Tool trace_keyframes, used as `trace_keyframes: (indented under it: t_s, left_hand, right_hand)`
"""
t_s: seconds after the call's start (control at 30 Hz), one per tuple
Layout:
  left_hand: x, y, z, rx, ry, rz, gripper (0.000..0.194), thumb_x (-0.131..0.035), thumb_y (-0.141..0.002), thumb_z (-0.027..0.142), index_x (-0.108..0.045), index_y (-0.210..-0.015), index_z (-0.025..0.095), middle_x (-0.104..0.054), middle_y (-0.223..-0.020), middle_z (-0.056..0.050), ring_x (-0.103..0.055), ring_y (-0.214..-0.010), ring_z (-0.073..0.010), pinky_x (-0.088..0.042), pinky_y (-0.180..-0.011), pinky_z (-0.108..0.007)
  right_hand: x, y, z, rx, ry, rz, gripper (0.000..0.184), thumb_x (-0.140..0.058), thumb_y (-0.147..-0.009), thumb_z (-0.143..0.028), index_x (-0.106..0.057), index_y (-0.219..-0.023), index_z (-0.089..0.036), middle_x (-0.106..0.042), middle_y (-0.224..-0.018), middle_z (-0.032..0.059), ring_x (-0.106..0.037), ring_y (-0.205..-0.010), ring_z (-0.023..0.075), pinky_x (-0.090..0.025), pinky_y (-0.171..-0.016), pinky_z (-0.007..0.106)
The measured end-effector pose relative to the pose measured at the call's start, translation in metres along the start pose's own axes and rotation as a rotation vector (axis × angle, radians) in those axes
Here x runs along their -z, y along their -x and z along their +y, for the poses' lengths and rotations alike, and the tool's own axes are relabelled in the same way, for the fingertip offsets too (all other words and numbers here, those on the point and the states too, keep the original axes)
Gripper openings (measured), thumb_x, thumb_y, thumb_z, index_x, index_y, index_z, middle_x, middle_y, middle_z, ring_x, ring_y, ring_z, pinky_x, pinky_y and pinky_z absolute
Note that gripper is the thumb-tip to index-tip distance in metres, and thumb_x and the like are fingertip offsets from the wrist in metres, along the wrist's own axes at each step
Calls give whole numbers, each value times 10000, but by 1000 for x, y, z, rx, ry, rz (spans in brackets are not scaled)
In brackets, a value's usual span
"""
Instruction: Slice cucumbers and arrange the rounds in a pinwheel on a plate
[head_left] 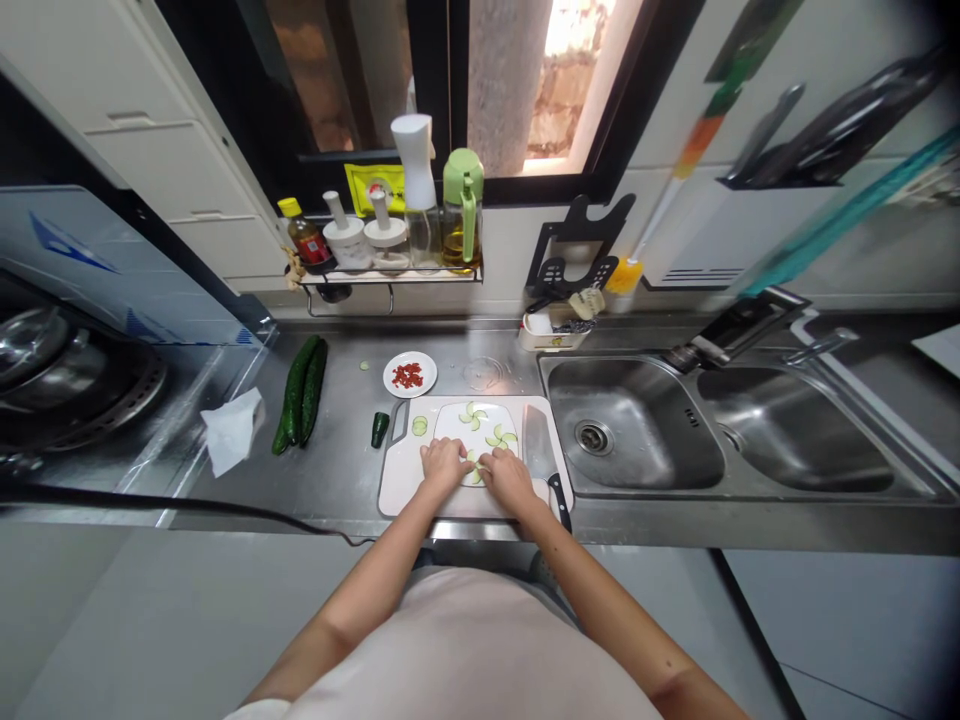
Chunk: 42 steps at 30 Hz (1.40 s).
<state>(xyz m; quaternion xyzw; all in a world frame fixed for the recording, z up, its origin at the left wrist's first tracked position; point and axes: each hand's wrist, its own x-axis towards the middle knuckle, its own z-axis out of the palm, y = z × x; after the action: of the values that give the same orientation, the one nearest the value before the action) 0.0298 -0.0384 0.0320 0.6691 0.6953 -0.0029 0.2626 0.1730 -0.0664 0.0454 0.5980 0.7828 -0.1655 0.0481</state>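
Note:
A white cutting board [401,485] lies on the steel counter in front of me, and a white plate [450,425] rests on it. Thin cucumber slices [499,437] sit on the plate in small fan shapes, with two more slices [419,426] on the board at the left. My left hand [444,467] and my right hand [508,477] meet at the plate's near edge, fingers curled and pinching cucumber slices [474,470] between them. A cleaver [538,445] lies flat on the board's right side.
Two whole cucumbers [301,390] and a cut cucumber end [379,429] lie left of the board, near a crumpled tissue [232,430]. A small plate of chopped red chili [409,375] stands behind. A double sink [637,430] is at the right; a rack of bottles [390,240] lines the wall.

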Motion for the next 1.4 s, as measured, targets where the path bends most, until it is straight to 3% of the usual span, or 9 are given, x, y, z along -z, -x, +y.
trace_keyframes:
  t_s: [0.5, 0.77, 1.2, 1.4]
  left_hand:
    - [2, 6, -2, -20, 17, 39, 221, -638, -761, 438, -631, -874, 249, -636, -995, -46, -517, -1028, -261, -311, -876, -394]
    - [7, 12, -8, -23, 61, 100, 202, -606, -797, 430, -623, -892, 252, -628, -973, -39, -511, -1004, -244, -312, -870, -376]
    - [2, 10, -1, -2, 16, 40, 255, -637, -763, 468, -599, -851, 231, -614, -1014, -54, -496, -1045, -260, -300, -887, -392]
    - [2, 11, 0, -11, 24, 69, 246, -647, -754, 456, -605, -840, 229, -613, -994, -56, -499, -1039, -259, -303, -884, -384]
  right_hand:
    - [3, 1, 0, 10, 3, -9, 260, -411, -925, -283, -646, -993, -193, -619, -1022, 93, -520, -965, 207, -361, -760, 279]
    - [9, 3, 8, -51, -7, 5, 317, -384, -896, -168, -654, -1058, -204, -613, -1012, 88, -525, -935, 198, -343, -734, 274]
    - [3, 7, 2, -10, -17, 25, 276, -399, -920, -251, -662, -973, -184, -612, -979, 98, -531, -931, 197, -350, -753, 272]
    - [1, 4, 2, 0, -31, 33, 262, -408, -924, -264, -655, -969, -187, -612, -973, 82, -525, -941, 192, -344, -756, 264]
